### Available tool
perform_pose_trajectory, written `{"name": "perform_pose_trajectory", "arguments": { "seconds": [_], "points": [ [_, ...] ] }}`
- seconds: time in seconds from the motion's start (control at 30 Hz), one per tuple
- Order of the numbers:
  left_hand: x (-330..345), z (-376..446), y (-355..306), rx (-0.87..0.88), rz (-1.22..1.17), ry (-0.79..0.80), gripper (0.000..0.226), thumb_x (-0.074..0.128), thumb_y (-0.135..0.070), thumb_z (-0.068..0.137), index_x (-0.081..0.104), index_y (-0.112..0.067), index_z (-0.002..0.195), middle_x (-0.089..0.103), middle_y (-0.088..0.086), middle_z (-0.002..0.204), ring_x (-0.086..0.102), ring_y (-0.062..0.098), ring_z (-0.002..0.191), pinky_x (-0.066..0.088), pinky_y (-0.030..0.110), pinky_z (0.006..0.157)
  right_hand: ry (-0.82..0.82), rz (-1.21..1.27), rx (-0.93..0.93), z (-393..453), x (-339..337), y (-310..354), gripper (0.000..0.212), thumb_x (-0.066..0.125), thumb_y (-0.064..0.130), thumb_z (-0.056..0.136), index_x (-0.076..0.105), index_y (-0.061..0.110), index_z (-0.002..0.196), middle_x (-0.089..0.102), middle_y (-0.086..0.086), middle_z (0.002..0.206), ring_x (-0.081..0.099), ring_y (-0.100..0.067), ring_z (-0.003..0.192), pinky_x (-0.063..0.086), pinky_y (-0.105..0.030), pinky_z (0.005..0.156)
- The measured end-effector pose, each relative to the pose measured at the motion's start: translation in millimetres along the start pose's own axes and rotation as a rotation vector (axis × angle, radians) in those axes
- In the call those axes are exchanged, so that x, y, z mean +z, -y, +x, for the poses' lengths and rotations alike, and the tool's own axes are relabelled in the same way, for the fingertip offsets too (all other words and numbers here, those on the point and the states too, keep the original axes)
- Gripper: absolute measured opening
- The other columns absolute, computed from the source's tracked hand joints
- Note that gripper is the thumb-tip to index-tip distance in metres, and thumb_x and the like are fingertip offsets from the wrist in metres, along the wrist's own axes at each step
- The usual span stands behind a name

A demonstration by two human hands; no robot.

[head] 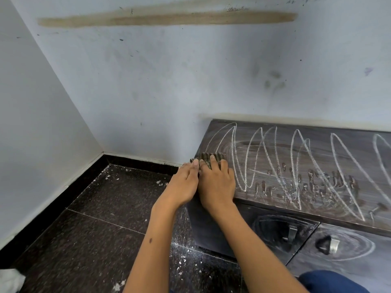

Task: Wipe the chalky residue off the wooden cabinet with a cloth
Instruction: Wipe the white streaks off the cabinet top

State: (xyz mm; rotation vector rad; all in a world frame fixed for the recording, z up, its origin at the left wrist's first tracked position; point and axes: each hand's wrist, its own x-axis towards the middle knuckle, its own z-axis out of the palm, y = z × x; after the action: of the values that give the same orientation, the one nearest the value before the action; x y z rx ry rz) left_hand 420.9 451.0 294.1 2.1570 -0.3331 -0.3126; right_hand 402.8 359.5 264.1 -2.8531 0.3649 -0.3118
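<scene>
We press a soft, striped cloth (208,160) onto the chalk-scrawled wooden cabinet (306,166), left hand (183,185) and right hand (216,183) flat, fingers straight; it likely bunches unless pinned broadly.

Soft, even daylight fills the scene, moderately bright, with no hard shadows; the pale wall (148,81) reads bluish-grey; a faint sheen lies on the dark floor (95,218) tiles; wide-angle distortion bends the wall corner and skirting near the edges; the hands (201,182) look slightly smeared; the lower corners are soft.
</scene>
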Motion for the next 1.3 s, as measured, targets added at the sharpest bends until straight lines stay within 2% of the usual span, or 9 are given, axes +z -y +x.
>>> {"name": "perform_pose_trajectory", "arguments": {
  "seconds": [0.13, 0.33, 0.47, 0.63, 0.87, 0.97, 1.1, 1.13, 1.3],
  "points": [
    [5, 3, 1, -0.031, 0.106, 0.121, 0.055, 0.018, -0.045, 0.101, 0.018, -0.019, 0.149, 0.008, 0.0, 0.158, 0.0, 0.01, 0.145, -0.003, 0.034, 0.118, -0.113, -0.004, 0.031, -49, 1, -8, 0.051, 0.06, 0.027, 0.087, 0.048, 0.023, 0.136, 0.046, -0.004, 0.143, 0.039, -0.028, 0.13, 0.037, -0.04, 0.101],
    [14, 5, 7, -0.073, 0.35, 0.22, 0.06, 0.013, -0.045, 0.1, 0.004, -0.012, 0.15, -0.007, 0.001, 0.158, -0.013, 0.012, 0.144, -0.011, 0.033, 0.114, 0.005, -0.003, 0.019, 0, -7, -19, 0.048, 0.038, 0.027, 0.099, 0.026, 0.025, 0.146, 0.022, -0.004, 0.155, 0.016, -0.028, 0.14, 0.02, -0.038, 0.111],
    [16, 3, 8, -0.05, 0.324, 0.164, 0.06, 0.013, -0.046, 0.1, 0.007, -0.013, 0.15, -0.001, 0.001, 0.159, -0.008, 0.011, 0.145, -0.01, 0.033, 0.115, 0.016, -0.02, 0.059, 0, -7, -14, 0.047, 0.033, 0.028, 0.1, 0.025, 0.023, 0.146, 0.021, -0.005, 0.155, 0.017, -0.028, 0.14, 0.022, -0.038, 0.11],
    [13, 4, 4, -0.062, 0.272, 0.147, 0.058, 0.013, -0.045, 0.1, 0.011, -0.016, 0.151, 0.006, -0.002, 0.158, -0.005, 0.01, 0.145, -0.011, 0.031, 0.114, -0.086, -0.035, 0.081, -49, 5, -4, 0.052, 0.05, 0.027, 0.093, 0.035, 0.023, 0.143, 0.034, -0.006, 0.15, 0.029, -0.028, 0.135, 0.029, -0.04, 0.106],
    [12, 1, 2, -0.042, 0.269, 0.126, 0.058, 0.013, -0.045, 0.1, 0.013, -0.014, 0.15, 0.009, 0.0, 0.158, -0.001, 0.01, 0.145, -0.009, 0.033, 0.115, 0.022, -0.009, 0.044, 15, -7, -19, 0.049, 0.037, 0.032, 0.099, 0.027, 0.023, 0.146, 0.023, -0.007, 0.154, 0.017, -0.03, 0.14, 0.022, -0.04, 0.111],
    [10, 2, 4, -0.02, 0.243, 0.069, 0.06, 0.012, -0.047, 0.099, 0.014, -0.015, 0.15, 0.01, 0.001, 0.158, -0.001, 0.01, 0.145, -0.009, 0.032, 0.115, -0.025, -0.011, 0.063, -4, -3, -13, 0.046, 0.039, 0.029, 0.098, 0.034, 0.022, 0.143, 0.031, -0.006, 0.151, 0.024, -0.028, 0.137, 0.026, -0.039, 0.107],
    [6, 7, 6, -0.007, 0.216, 0.028, 0.059, 0.013, -0.046, 0.099, 0.016, -0.016, 0.15, 0.011, -0.001, 0.158, -0.002, 0.008, 0.144, -0.01, 0.029, 0.114, -0.088, 0.003, 0.043, -49, -1, 4, 0.05, 0.074, 0.033, 0.072, 0.064, 0.02, 0.12, 0.061, -0.008, 0.126, 0.055, -0.03, 0.115, 0.048, -0.04, 0.086],
    [6, 7, 6, -0.005, 0.213, 0.035, 0.059, 0.013, -0.046, 0.099, 0.016, -0.017, 0.15, 0.011, -0.001, 0.158, -0.002, 0.007, 0.144, -0.01, 0.029, 0.114, -0.075, 0.015, 0.046, -49, 0, 4, 0.053, 0.074, 0.034, 0.072, 0.062, 0.02, 0.122, 0.06, -0.008, 0.128, 0.054, -0.03, 0.117, 0.047, -0.04, 0.088],
    [7, 3, 3, -0.011, 0.204, 0.105, 0.057, 0.012, -0.048, 0.099, 0.018, -0.022, 0.149, 0.014, -0.003, 0.157, 0.002, 0.011, 0.145, -0.008, 0.032, 0.115, 0.021, 0.014, 0.029, 17, 0, -7, 0.049, 0.034, 0.033, 0.099, 0.027, 0.024, 0.146, 0.02, -0.006, 0.155, 0.015, -0.03, 0.14, 0.022, -0.04, 0.109]
  ]
}}
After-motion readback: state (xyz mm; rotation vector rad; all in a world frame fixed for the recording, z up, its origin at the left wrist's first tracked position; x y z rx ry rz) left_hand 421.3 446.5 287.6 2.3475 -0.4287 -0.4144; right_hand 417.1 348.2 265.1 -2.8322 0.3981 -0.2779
